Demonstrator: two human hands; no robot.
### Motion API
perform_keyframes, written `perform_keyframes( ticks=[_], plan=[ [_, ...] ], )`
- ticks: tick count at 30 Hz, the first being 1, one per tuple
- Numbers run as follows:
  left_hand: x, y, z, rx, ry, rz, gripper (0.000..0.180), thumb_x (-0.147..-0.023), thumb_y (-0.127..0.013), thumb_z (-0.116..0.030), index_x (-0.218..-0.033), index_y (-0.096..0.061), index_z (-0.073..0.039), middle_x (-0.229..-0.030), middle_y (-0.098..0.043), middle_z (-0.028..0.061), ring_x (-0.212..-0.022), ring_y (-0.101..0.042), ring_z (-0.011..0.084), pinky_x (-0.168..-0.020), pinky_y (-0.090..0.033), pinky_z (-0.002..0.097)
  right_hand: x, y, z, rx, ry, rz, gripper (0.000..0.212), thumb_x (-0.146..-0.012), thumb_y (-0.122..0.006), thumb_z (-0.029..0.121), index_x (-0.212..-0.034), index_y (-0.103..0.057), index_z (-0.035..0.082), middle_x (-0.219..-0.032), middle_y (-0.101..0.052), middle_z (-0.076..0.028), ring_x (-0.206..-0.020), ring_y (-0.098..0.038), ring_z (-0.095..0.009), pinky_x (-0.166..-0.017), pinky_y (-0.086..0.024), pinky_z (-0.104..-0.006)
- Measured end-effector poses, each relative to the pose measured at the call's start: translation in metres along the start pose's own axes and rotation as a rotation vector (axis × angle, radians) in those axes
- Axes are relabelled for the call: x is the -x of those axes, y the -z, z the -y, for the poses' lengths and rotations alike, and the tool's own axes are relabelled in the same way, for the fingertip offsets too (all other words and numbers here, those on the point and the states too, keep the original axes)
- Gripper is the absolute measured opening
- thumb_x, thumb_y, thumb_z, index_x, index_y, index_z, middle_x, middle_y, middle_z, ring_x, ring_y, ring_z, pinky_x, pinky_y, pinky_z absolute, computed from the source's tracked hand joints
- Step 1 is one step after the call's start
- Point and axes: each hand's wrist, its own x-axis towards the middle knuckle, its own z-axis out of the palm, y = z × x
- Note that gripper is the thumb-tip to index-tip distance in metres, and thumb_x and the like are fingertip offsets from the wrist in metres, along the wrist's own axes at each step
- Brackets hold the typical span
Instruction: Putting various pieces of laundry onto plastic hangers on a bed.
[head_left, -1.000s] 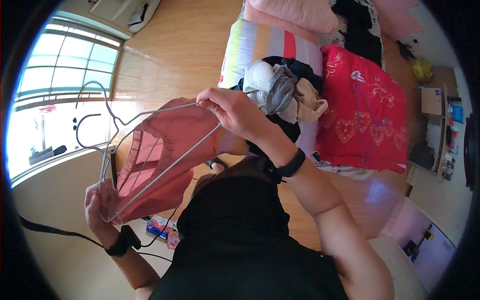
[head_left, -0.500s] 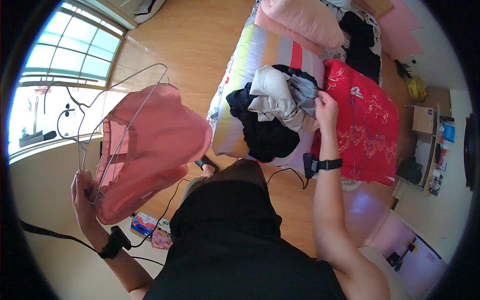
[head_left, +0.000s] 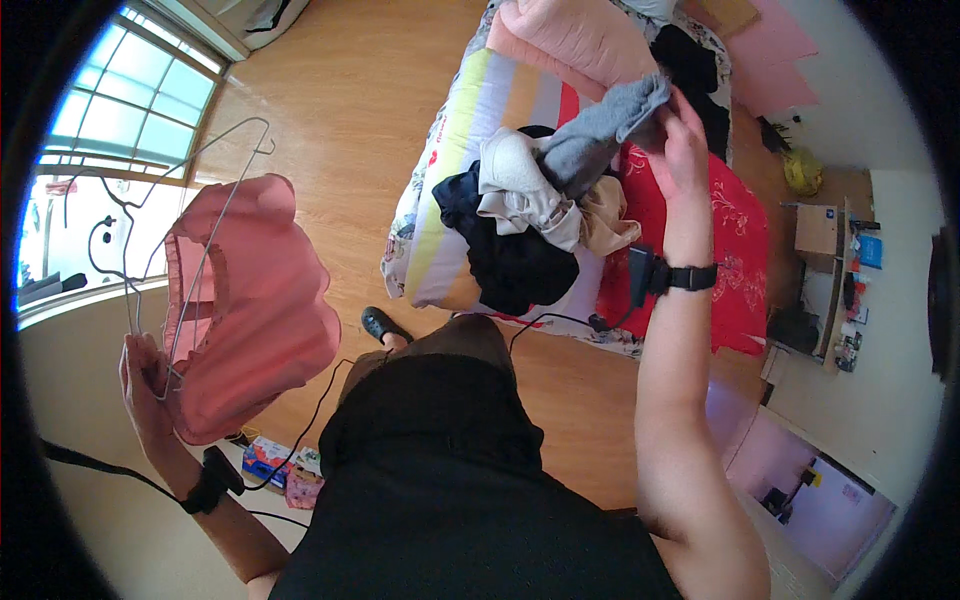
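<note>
At the left, my left hand (head_left: 146,382) is closed around several wire hangers (head_left: 128,250). A pink garment (head_left: 265,295) with a gathered edge hangs from them. My right hand (head_left: 682,148) grips the end of a grey cloth garment (head_left: 590,140) and holds it up over the bed. The garment's lower part still rests against a clothes pile. In that pile are a white garment (head_left: 512,180), a black one (head_left: 525,268) and a beige one (head_left: 608,212).
The bed carries a striped quilt (head_left: 445,170), a folded pink quilt (head_left: 580,45) and a red embroidered cloth (head_left: 735,250). A window (head_left: 130,100) is at the left. Shelves with a cardboard box (head_left: 815,230) stand at the right. Cables run from my wrist straps.
My right hand has moved up and away, drawing the grey garment out of the pile. My left hand still holds the hangers, and the pink garment has swung a little left.
</note>
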Motion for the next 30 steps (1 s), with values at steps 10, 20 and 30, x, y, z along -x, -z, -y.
perform_keyframes(
  ticks=[10,20,30],
  plan=[
    [-0.022,0.039,0.033,0.062,-0.016,-0.022,0.024,-0.095,-0.056,-0.031,-0.101,-0.059,-0.008,-0.085,-0.054,-0.0019,-0.075,-0.055,0.0080,-0.073,-0.054,0.0357,-0.011,-0.014,0.055,0.154,0.422,-0.177,0.026,-0.093,-0.045,0.009,-0.113,-0.060,0.002,-0.106,-0.062,-0.008,-0.094,-0.060,-0.018,-0.084,-0.049,-0.0325],
    [-0.022,0.016,0.028,0.131,0.013,-0.200,0.023,-0.095,-0.058,-0.031,-0.094,-0.057,-0.008,-0.072,-0.048,-0.0035,-0.059,-0.041,0.0033,-0.048,-0.037,0.0191,0.038,0.091,-0.090,1.543,-0.109,-0.323,0.027,-0.079,-0.057,0.021,-0.100,-0.063,0.005,-0.101,-0.065,-0.023,-0.099,-0.061,-0.041,-0.086,-0.047,-0.0463],
    [-0.018,0.019,0.014,-0.008,-0.013,0.033,0.023,-0.096,-0.057,-0.030,-0.095,-0.057,-0.008,-0.072,-0.047,-0.0034,-0.056,-0.039,0.0034,-0.051,-0.036,0.0170,0.010,0.094,-0.172,1.434,0.195,-0.292,0.049,-0.074,-0.073,0.025,-0.115,-0.056,0.005,-0.114,-0.061,-0.019,-0.105,-0.059,-0.035,-0.089,-0.046,-0.0435]
  ],
)
